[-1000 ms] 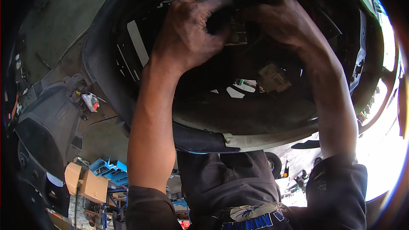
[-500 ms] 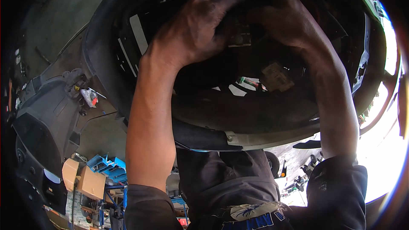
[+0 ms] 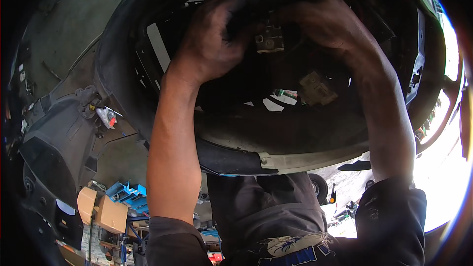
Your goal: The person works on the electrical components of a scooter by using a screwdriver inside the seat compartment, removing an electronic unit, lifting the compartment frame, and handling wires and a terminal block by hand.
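Observation:
A large dark bumper-like car part point(image 3: 295, 130) with a curved rim and openings stands in front of me, and both my arms reach into its hollow. My left hand point(image 3: 214, 34) is on the left of the hollow, fingers bent forward and thumb apart below them. Blur and shadow hide its fingertips. My right hand point(image 3: 322, 22) is opposite, its fingers pointing left toward the dark middle, where their tips are lost. Between and slightly below the hands is a small pale metal block or bracket point(image 3: 269, 43). A brownish blocky piece point(image 3: 317, 88) shows lower in the hollow.
Another dark molded panel point(image 3: 56, 138) lies at the left, with a small plastic bag point(image 3: 106, 118) near it. Cardboard boxes point(image 3: 111, 214) and blue bins point(image 3: 128, 194) stand lower left. A small wheel point(image 3: 319, 188) is on the floor behind the rim.
My left hand has moved left and slightly down, away from the middle, uncovering more of the pale block. My right hand has shifted only slightly. The view has shifted a little.

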Tool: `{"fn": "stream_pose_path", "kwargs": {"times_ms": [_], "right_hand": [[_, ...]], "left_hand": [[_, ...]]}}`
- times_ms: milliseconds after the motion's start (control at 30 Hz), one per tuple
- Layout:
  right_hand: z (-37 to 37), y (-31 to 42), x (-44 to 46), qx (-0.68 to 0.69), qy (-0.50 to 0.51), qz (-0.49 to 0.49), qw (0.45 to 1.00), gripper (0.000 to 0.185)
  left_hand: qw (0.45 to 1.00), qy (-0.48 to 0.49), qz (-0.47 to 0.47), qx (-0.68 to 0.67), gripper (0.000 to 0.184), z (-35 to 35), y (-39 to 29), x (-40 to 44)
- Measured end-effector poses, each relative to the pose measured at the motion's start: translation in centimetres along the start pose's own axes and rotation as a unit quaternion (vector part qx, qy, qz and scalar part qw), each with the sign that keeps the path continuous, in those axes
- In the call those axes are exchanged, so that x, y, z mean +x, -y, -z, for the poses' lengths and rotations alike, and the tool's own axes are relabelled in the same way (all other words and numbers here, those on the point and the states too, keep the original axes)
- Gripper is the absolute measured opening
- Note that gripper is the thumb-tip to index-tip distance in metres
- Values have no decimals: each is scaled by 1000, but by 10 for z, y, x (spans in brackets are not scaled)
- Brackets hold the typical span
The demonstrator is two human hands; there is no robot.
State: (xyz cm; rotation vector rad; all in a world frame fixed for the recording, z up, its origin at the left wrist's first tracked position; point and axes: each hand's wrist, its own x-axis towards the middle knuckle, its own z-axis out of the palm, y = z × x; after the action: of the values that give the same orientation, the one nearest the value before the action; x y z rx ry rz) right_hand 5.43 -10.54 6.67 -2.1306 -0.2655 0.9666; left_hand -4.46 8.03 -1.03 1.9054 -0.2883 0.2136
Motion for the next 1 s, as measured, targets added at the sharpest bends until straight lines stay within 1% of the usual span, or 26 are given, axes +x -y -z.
{"fn": "stream_pose_path", "kwargs": {"times_ms": [67, 100, 167, 300, 367, 400, 467, 500, 533, 567, 600, 633, 667, 700, 733, 767, 800, 833, 867, 900, 933, 967, 1000], "right_hand": [[-3, 11, -6, -33, -33, -13, 999, 41], [-2, 10, -6, -33, -34, -14, 999, 41], [-1, 8, -5, 25, 0, -41, 999, 45], [-1, 17, -10, 49, 5, -68, 996, 46], [3, 14, -9, 80, 39, -86, 992, 42], [3, 10, -6, 79, 38, -85, 993, 42], [6, -4, -3, 94, 51, 6, 994, 25], [6, -9, -3, 76, 32, 5, 997, 25], [1, -10, 1, 68, 72, -90, 991, 24], [-4, -8, 3, 56, 69, -108, 990, 22], [-8, -6, 6, 45, 66, -126, 989, 21], [-12, -4, 8, 34, 63, -143, 987, 21], [-24, -24, 15, 18, 49, -118, 992, 21], [-36, -43, 21, 2, 35, -93, 995, 22], [-47, -61, 27, -16, 19, -69, 997, 24], [-36, -46, 26, -104, 37, -19, 994, 24], [-30, -40, 23, -150, 45, 9, 988, 24], [-25, -33, 21, -195, 51, 37, 979, 24], [-26, -48, 21, -144, 48, 9, 988, 24], [-30, -70, 25, -91, 50, -16, 994, 23], [-43, -91, 36, -37, 58, -40, 997, 23], [-49, -103, 41, -44, 63, -36, 996, 22], [-53, -111, 46, -92, 66, -8, 994, 21]], "left_hand": [[999, -11, 41, -20, 26, 0, -5, 1], [999, -11, 41, -20, 26, 0, -4, 2], [998, -7, 56, -30, 20, 0, -4, 4], [999, -17, 37, -18, 17, 1, -6, 5], [999, 1, 52, -13, 23, 3, -7, 5], [999, 0, 51, -13, 23, 5, -8, 4], [998, -4, 32, 51, 27, 8, -10, 4], [997, 7, 43, 70, 30, 9, -9, 1], [995, 11, 45, 85, 32, 10, -6, -4], [995, 18, 61, 74, 33, 8, -3, -8], [994, 10, 50, 102, 32, 8, 1, -15], [997, 32, 49, 59, 31, 11, -5, -6], [997, 32, 53, 49, 30, 10, 0, -9], [994, 45, 93, 17, 28, 12, -9, -4], [992, 42, 117, 14, 27, 10, -7, -8], [988, 42, 145, 16, 25, 8, -2, -11], [991, 37, 128, 14, 25, 6, -1, -11], [989, 34, 144, 6, 28, 4, 0, -13], [986, 30, 165, 0, 31, 2, 2, -13], [987, 22, 160, 9, 31, 0, 4, -12], [984, 22, 175, 13, 35, 2, 9, -16], [981, 19, 191, 19, 39, 3, 9, -18], [981, 6, 192, 33, 39, 5, 6, -17]]}}
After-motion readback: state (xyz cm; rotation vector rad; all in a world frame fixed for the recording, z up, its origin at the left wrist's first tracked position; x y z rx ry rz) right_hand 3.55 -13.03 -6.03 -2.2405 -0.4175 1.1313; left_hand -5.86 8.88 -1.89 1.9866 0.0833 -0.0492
